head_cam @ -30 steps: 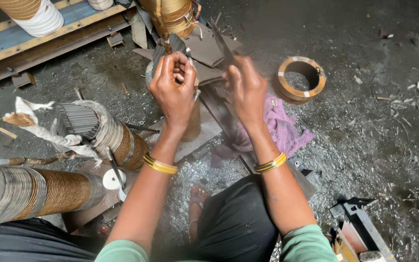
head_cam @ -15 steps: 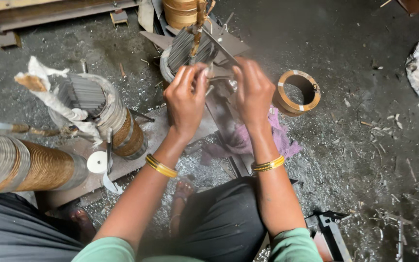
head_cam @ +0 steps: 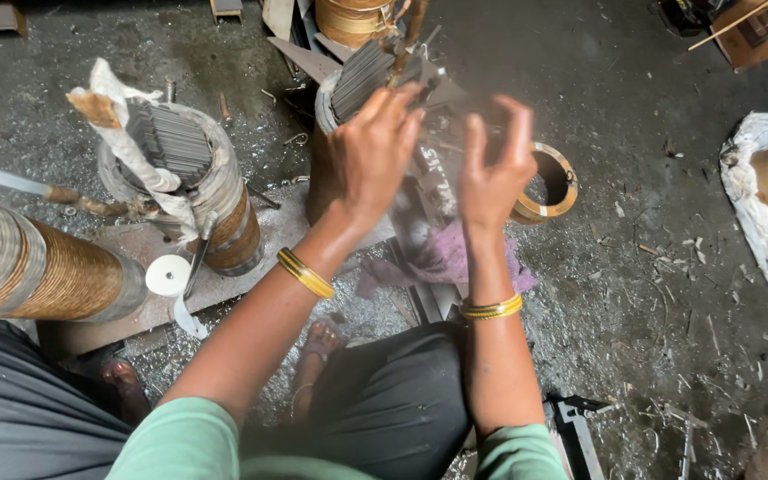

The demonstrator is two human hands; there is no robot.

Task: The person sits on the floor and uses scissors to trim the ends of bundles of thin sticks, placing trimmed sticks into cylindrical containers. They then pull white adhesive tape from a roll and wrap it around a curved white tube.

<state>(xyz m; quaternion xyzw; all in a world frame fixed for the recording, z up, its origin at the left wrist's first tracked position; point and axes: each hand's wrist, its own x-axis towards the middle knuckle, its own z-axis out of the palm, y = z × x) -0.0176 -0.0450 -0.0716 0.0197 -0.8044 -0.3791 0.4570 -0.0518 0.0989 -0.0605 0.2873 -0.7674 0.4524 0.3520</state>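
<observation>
Raised higher than a moment ago, both hands, now level with the lamination stack [head_cam: 362,80]. Left hand [head_cam: 375,156] fingers nearly straight, touching stack; right hand [head_cam: 491,169] curled, blurred, grip impossible to tell.

Dull grey metal plates [head_cam: 362,76] stacked in a coil; glossy coppery wire on the wound coil [head_cam: 73,280]; soft purple cloth [head_cam: 442,258]; rough, gritty floor [head_cam: 651,293].

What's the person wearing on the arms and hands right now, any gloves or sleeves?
No gloves: both hands are bare. The left hand has a gold bangle on its wrist, and the right hand has a similar gold bangle. Short green sleeves end above the elbows; the forearms are uncovered.
</observation>
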